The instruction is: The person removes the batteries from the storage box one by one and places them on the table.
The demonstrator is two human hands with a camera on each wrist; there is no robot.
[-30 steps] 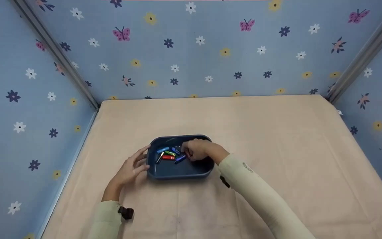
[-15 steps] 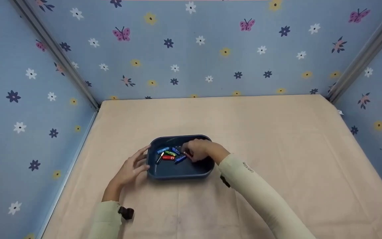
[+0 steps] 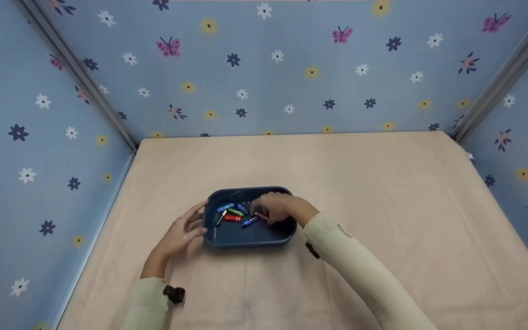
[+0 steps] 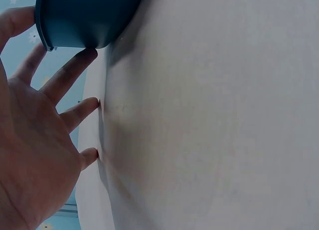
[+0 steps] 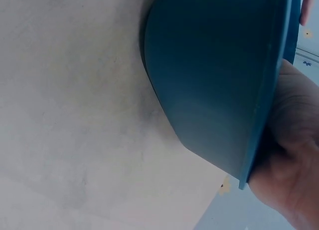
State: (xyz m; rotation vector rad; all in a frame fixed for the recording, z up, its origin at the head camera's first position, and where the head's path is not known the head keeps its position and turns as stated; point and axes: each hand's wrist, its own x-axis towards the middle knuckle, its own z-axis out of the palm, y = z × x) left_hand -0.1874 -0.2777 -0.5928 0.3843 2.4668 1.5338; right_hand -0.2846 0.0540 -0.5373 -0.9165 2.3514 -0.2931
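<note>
A dark blue plastic basin (image 3: pixel 245 239) stands on the cloth-covered table, with several small batteries inside. Among them are a red battery (image 3: pixel 233 218), a green battery (image 3: pixel 235 211), a black battery (image 3: pixel 221 218) and a blue battery (image 3: pixel 249 222). My left hand (image 3: pixel 180 234) has its fingers spread, and its thumb and some fingertips touch the basin's left side. My right hand (image 3: pixel 275 207) reaches over the right rim into the basin. Between its curled fingers and thumb it pinches another red battery (image 3: pixel 261 215), partly hidden. In the right wrist view the basin wall (image 5: pixel 214 80) hides the fingertips.
A beige cloth (image 3: pixel 360 183) covers the table, slightly creased toward the front. Blue flower-printed panels (image 3: pixel 287 68) rise at the back and both sides, joined by grey metal posts (image 3: pixel 80 73). Dark wrist cameras (image 3: pixel 175 294) sit on both sleeves.
The red battery at my right hand has turned flatter and shows more. The blue battery beside it has shifted slightly. My left hand and the basin keep their places.
</note>
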